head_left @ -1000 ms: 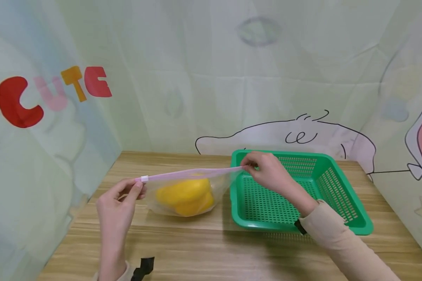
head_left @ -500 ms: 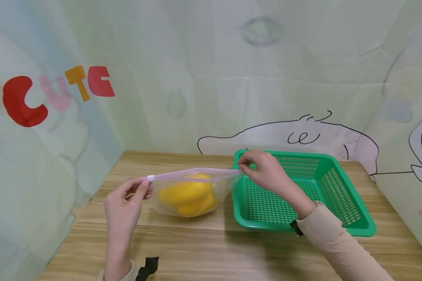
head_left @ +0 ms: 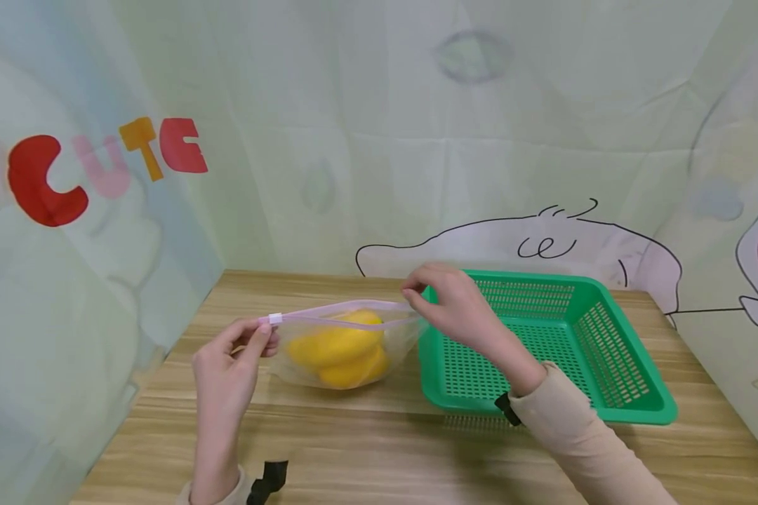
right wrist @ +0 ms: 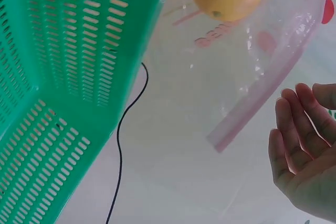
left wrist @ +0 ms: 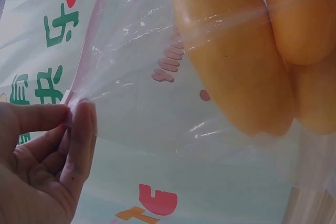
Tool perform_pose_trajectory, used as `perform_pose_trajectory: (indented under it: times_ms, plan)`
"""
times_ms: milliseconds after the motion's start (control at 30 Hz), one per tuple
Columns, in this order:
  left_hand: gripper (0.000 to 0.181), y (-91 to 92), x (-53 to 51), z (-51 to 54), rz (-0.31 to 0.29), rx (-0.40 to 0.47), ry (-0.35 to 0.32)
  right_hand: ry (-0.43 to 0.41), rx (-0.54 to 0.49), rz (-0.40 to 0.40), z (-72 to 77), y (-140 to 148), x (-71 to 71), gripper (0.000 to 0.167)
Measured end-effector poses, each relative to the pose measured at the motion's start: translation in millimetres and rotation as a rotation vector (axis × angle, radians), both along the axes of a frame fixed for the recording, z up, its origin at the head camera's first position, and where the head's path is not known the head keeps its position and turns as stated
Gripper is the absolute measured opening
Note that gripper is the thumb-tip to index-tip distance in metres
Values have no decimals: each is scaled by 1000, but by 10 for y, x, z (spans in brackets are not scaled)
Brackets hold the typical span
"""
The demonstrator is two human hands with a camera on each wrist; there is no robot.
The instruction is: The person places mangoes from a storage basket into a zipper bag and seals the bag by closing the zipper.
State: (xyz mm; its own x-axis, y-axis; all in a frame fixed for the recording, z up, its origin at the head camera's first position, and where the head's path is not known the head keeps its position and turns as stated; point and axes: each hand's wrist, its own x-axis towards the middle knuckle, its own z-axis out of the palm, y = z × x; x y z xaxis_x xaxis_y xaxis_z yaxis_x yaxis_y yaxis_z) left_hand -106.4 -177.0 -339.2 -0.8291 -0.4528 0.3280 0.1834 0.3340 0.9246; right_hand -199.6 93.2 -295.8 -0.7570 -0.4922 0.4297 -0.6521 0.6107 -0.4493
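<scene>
A clear slider zip bag (head_left: 328,310) with a pink top strip stands on the table, holding several yellow fruits (head_left: 341,351) that look like mangoes (left wrist: 231,51). Thumb and forefinger of my left hand (head_left: 227,361) pinch the bag's left top corner, right beside the white slider (head_left: 275,318). My right hand (head_left: 455,308) hovers by the opposite top corner, over the left edge of a green basket (head_left: 461,405). In the right wrist view, a gap separates that hand (right wrist: 307,153) from the bag's free pink corner (right wrist: 223,140); its fingers are loosely bent around nothing.
The green basket, with slotted walls, sits just right of the bag on a wood-grain table (head_left: 328,449). Printed cloth (head_left: 278,175) hangs behind and at both sides. A thin black line (right wrist: 121,145) shows beside the basket in the right wrist view.
My right hand has let go of the bag's right corner and shifted a little left. The strip, stretched taut before, now bows slightly. My left hand still pinches its corner.
</scene>
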Motion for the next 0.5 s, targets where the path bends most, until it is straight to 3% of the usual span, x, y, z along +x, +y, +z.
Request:
perform_pose_trajectory:
  times_ms: [233, 500]
  plan:
    - [16, -14, -4, -15, 3, -35, -5, 2, -55, 58, 6, -148, 46, 10]
    - [16, -4, 4, -8, -7, -48, -10, 92, -122, 102, 26, -365, 127, 8]
